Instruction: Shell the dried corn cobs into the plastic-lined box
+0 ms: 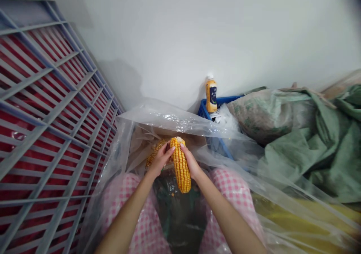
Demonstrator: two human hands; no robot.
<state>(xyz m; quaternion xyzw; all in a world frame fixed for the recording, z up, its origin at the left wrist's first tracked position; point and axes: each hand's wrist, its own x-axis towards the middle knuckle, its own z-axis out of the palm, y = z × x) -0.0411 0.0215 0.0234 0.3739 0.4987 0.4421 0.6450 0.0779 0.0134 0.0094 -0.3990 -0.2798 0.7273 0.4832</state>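
A yellow ear of corn [182, 167] is held between my two hands, its paler tip end pointing away from me. My left hand [162, 158] grips its left side near the top, with the thumb on the kernels. On the opposite side my right hand [190, 162] is closed around it, thumb also near the top. Beyond my left hand, loose corn kernels [153, 155] lie in a clear plastic sheet [166, 115] spread around my legs. Something small and green shows under my left hand, too hidden to name.
Grey plastic crates [60, 115] with red contents rise at the left. A blue basket [203, 109] holds an orange bottle [211, 94] and white plastic. Green woven sacks [299, 145] lie at the right. A white wall [175, 40] stands behind.
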